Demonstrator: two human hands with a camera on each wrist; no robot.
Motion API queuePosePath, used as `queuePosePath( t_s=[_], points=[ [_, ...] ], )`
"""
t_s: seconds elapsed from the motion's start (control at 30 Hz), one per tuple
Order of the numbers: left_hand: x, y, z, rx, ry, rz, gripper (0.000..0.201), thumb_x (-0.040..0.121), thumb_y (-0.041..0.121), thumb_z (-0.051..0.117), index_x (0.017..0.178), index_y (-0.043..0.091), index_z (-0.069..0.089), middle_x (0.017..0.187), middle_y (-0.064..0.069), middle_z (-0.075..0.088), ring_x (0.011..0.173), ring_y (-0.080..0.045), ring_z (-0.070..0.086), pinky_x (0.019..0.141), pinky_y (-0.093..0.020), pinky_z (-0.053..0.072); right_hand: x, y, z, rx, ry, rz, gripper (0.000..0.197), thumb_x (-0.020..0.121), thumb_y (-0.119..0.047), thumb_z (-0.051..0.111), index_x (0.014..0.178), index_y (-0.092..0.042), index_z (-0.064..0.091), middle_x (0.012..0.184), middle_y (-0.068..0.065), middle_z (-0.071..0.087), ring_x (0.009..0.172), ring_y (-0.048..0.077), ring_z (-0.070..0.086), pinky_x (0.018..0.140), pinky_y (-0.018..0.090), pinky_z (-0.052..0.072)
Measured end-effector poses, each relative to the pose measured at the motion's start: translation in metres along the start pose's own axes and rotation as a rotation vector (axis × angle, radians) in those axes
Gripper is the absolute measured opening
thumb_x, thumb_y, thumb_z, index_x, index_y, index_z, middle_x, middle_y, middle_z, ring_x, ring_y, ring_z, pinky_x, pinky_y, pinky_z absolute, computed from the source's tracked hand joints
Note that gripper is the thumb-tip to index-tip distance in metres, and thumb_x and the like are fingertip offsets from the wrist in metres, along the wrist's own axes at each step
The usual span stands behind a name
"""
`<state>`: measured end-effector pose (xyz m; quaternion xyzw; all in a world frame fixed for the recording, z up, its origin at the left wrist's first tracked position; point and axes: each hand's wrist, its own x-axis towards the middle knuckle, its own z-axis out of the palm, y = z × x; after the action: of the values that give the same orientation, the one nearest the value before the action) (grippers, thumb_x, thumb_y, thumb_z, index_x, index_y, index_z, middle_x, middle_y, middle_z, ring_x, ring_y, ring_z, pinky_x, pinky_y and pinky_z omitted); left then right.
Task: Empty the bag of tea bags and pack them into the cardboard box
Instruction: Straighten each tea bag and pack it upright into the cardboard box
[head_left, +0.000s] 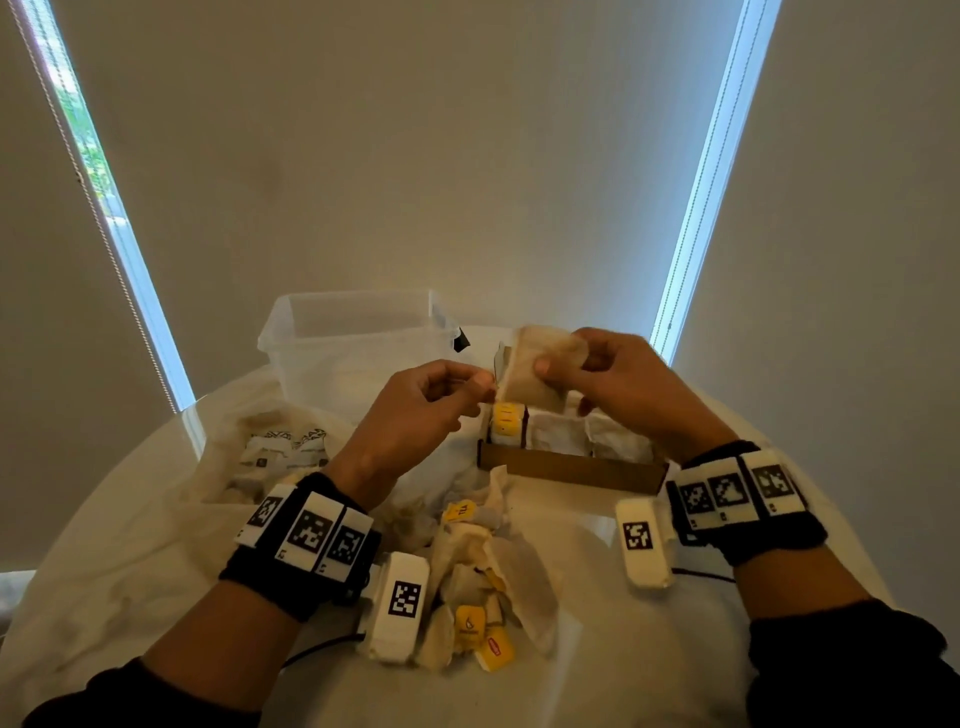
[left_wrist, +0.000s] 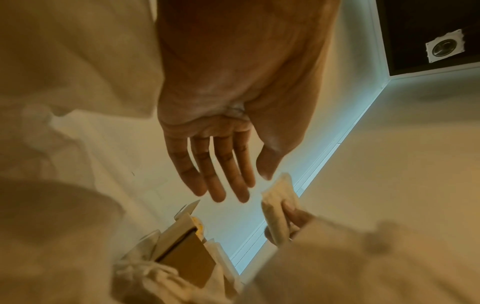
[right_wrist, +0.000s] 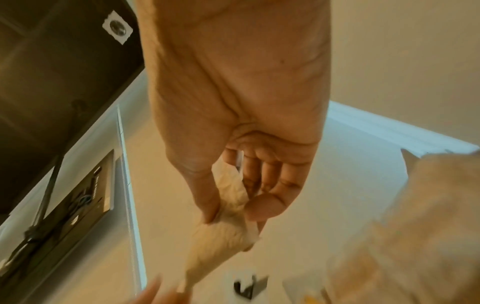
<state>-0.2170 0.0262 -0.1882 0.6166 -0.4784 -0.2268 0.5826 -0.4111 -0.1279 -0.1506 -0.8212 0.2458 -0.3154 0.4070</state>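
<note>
On the white-draped table (head_left: 597, 649), I am seeing a clear plastic tub (head_left: 358, 343) standing behind the crumpled, opened bag (head_left: 270, 457), while the cardboard box (head_left: 571, 467), already holding upright tea bags, is sitting beside a loose pile of tea bags (head_left: 483, 587). Above the box, my right hand (head_left: 628, 384) is pinching a tea bag (head_left: 535, 369) in its grip, and my left hand (head_left: 421, 400) is hovering just beside it, fingers (left_wrist: 221, 170) straight and grip holding nothing.

head: looking down from above at both hands
wrists: looking closely along each palm
shared: the held tea bag (head_left: 540, 366)
</note>
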Motion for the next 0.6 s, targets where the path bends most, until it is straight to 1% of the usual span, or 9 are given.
queuePosePath(
  t_s=[0.07,0.1,0.17,0.2,0.3,0.37,0.47,0.53,0.6],
  points=[
    [0.000,-0.001,0.001,0.057,-0.071,-0.044,0.024,0.103,0.042,0.066,0.115,0.025,0.078,0.106,0.012,0.081,0.100,-0.008,0.076,0.091,-0.033,0.061,0.007,0.002,-0.019,-0.095,0.051,0.025,0.023,0.095,-0.044,0.077,0.106,-0.025,0.073,0.093,-0.002,0.081,0.081,0.015,0.077,0.070,0.028,0.063],
    [0.000,-0.003,0.001,0.094,-0.117,-0.060,0.023,0.103,0.044,0.067,0.115,0.027,0.078,0.106,0.013,0.081,0.101,-0.007,0.075,0.092,-0.034,0.061,0.011,0.005,-0.025,-0.195,0.038,0.036,0.024,0.095,-0.046,0.076,0.106,-0.026,0.073,0.093,-0.003,0.079,0.081,0.017,0.077,0.072,0.031,0.063],
    [0.000,-0.006,0.002,0.152,-0.200,-0.076,0.023,0.101,0.046,0.068,0.116,0.032,0.079,0.108,0.013,0.080,0.103,-0.005,0.074,0.093,-0.033,0.061,0.019,0.014,-0.028,-0.396,-0.057,0.076,0.025,0.094,-0.049,0.075,0.105,-0.027,0.070,0.096,-0.003,0.076,0.087,0.020,0.074,0.079,0.038,0.063],
    [0.000,-0.006,0.003,0.166,-0.229,-0.084,0.024,0.100,0.047,0.068,0.116,0.033,0.079,0.108,0.013,0.080,0.102,-0.005,0.075,0.093,-0.032,0.061,0.021,0.017,-0.027,-0.468,-0.110,0.101,0.028,0.094,-0.049,0.075,0.108,-0.026,0.070,0.100,-0.002,0.075,0.092,0.021,0.073,0.083,0.040,0.063],
    [0.000,-0.008,0.003,0.177,-0.284,-0.128,0.027,0.099,0.050,0.069,0.117,0.032,0.078,0.105,0.009,0.081,0.100,-0.010,0.077,0.094,-0.035,0.061,0.024,0.019,-0.024,-0.552,-0.217,0.171,0.046,0.094,-0.050,0.075,0.128,-0.021,0.066,0.116,0.002,0.071,0.102,0.024,0.069,0.093,0.044,0.060],
    [-0.001,-0.009,0.003,0.173,-0.299,-0.149,0.028,0.099,0.050,0.069,0.117,0.030,0.078,0.105,0.007,0.082,0.101,-0.013,0.077,0.096,-0.038,0.061,0.023,0.016,-0.022,-0.583,-0.281,0.169,0.041,0.097,-0.046,0.073,0.127,-0.019,0.065,0.115,0.003,0.070,0.103,0.024,0.067,0.094,0.042,0.059],
    [-0.001,-0.009,0.002,0.161,-0.298,-0.165,0.029,0.099,0.049,0.070,0.117,0.028,0.078,0.106,0.004,0.082,0.104,-0.014,0.077,0.100,-0.041,0.060,0.022,0.015,-0.021,-0.634,-0.379,0.163,0.035,0.098,-0.043,0.072,0.125,-0.022,0.064,0.114,0.000,0.069,0.105,0.022,0.066,0.090,0.034,0.055],
    [0.000,-0.009,0.003,0.171,-0.299,-0.166,0.029,0.099,0.049,0.069,0.117,0.028,0.077,0.106,0.004,0.082,0.104,-0.014,0.077,0.100,-0.042,0.059,0.025,0.014,-0.021,-0.654,-0.405,0.159,0.028,0.099,-0.041,0.072,0.120,-0.024,0.063,0.111,-0.004,0.067,0.106,0.021,0.065,0.089,0.032,0.053],
    [0.000,-0.009,0.003,0.183,-0.298,-0.169,0.029,0.099,0.049,0.068,0.117,0.028,0.077,0.107,0.005,0.082,0.103,-0.012,0.077,0.101,-0.043,0.059,0.030,0.014,-0.020,-0.675,-0.426,0.178,0.029,0.099,-0.038,0.072,0.123,-0.024,0.063,0.113,-0.004,0.066,0.108,0.021,0.064,0.091,0.033,0.053]
  ],
)
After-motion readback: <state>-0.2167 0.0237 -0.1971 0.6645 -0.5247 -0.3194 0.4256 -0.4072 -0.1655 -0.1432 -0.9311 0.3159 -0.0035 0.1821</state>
